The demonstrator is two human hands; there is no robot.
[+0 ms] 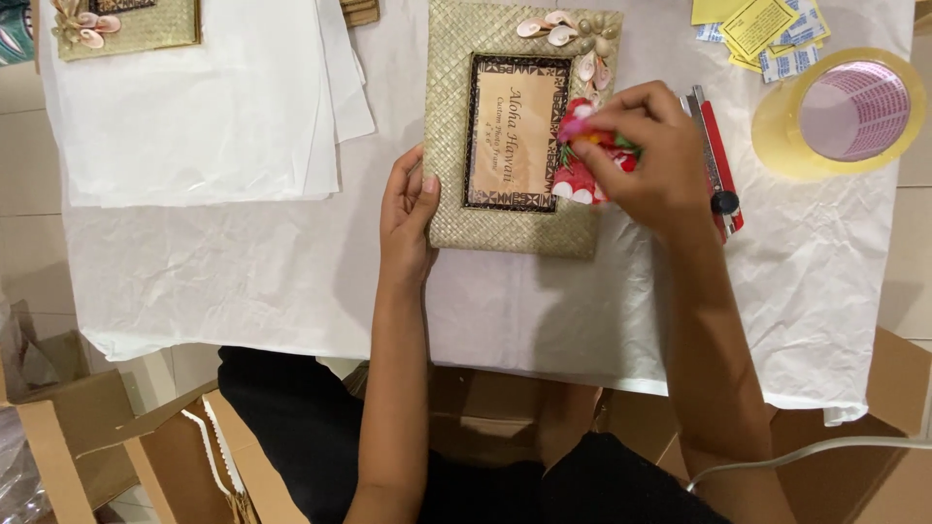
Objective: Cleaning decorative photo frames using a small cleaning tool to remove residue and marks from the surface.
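- The woven photo frame (515,136) lies flat on the white paper sheet (243,262) that covers the table, near the middle of the far half
- The left hand (408,209) rests against the frame's lower left edge, thumb laid on the weave and fingers loosely spread, steadying it rather than clasping it
- The right hand (646,155) has its fingertips pinched shut on a small red, floral-patterned ornament (581,175) with a pink and orange bit at its top, pressed at the frame's right border just below the shell cluster (573,34)
- To do this well, I judge the left hand should hold the frame firmly so it does not slide on the paper, and the ornament should go down squarely on the border (clear of the dark inner edge and the printed insert)
- Light, even pressure seems wise, since the shells just beside it look fragile
- A red utility knife (716,160) lies just right of the working hand, partly under it, and a roll of clear tape (845,112) sits further right
- A second frame (126,27) lies at the far left corner, on a stack of white sheets (194,97)
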